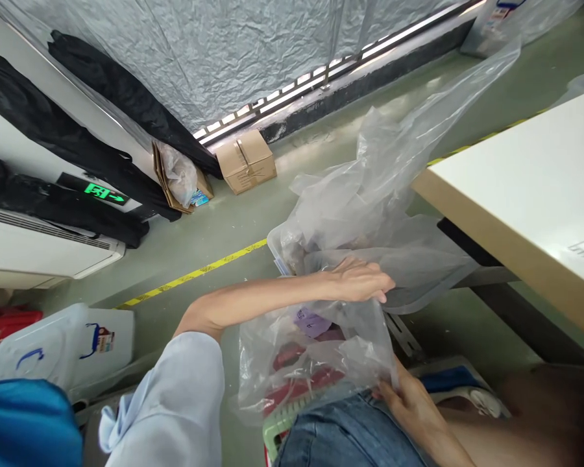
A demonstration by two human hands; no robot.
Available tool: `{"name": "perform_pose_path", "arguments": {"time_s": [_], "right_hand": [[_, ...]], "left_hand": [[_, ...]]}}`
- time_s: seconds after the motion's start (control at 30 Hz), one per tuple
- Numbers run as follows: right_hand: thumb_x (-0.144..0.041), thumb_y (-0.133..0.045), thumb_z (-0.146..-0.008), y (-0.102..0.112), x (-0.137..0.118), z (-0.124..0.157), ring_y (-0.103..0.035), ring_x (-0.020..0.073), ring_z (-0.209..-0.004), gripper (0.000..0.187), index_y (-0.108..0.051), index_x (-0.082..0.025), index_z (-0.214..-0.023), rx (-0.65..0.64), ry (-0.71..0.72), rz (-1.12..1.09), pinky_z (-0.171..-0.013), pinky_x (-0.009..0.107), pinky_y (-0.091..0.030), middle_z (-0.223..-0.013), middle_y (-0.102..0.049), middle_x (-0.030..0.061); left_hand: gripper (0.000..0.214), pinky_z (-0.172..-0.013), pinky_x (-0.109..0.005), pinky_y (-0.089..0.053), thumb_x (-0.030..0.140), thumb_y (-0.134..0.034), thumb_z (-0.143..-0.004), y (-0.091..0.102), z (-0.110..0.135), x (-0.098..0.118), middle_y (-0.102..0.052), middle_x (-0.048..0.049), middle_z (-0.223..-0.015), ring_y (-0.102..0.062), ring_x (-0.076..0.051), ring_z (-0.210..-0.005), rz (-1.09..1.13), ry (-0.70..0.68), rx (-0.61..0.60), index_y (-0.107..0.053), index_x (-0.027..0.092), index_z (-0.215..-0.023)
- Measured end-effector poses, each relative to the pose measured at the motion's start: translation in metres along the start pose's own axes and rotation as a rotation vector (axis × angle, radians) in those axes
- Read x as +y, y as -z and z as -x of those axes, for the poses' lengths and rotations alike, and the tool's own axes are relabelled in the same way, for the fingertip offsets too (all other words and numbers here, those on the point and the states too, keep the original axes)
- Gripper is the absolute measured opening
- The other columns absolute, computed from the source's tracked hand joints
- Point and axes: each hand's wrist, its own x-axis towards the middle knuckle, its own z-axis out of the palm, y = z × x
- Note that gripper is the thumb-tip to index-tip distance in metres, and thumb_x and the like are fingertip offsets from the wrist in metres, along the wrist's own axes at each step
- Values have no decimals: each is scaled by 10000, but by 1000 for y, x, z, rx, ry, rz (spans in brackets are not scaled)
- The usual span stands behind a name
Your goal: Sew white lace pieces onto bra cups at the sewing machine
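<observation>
My left hand [357,280] reaches across at centre and pinches the top edge of a clear plastic bag [311,353] that hangs over my lap. My right hand [409,402] grips the same bag at its lower right corner, against my jeans. Inside the bag I see red items and a purple tag, blurred by the film. Behind the bag, more crumpled clear plastic sheets [379,188] spill out of a clear plastic bin [276,246] on the floor.
A white-topped table [530,188] stands at right. On the green floor lie a cardboard box [246,162], flattened cardboard with a bag [178,175], and a yellow line [194,275]. White lidded tubs [73,344] sit at left, beside a blue object [24,421].
</observation>
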Motion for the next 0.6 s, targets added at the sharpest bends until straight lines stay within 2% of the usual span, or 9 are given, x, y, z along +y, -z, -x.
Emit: {"name": "perform_pose_path", "arguments": {"time_s": [0.2,0.4,0.6], "right_hand": [[-444,-477,-706,8,10,9,-609,222,-824,592,-411,-118,-1196,56,-48,-32,-693,294,-535,-1014,-599,125],[-474,-521,-663,20,11,13,-605,254,-973,638,-431,-123,-1190,120,-132,-67,-797,301,-524,-1145,-569,158],[-482,-510,-684,22,5,19,-632,247,-919,672,-415,-139,-1254,143,-173,-112,-795,297,-520,-1101,-606,135]], "left_hand": [[200,-514,-274,-195,277,-518,-875,-5,0,10,-605,-31,-793,-483,-118,-591,-7,-37,-6,-591,147,-742],[261,-508,-268,-208,373,-487,-890,-13,-12,13,-580,-27,-777,-501,-131,-612,6,-74,-15,-591,158,-784],[317,-508,-250,-203,405,-460,-899,-15,-14,12,-564,-27,-740,-488,-122,-620,22,-69,-34,-582,142,-771]]}}
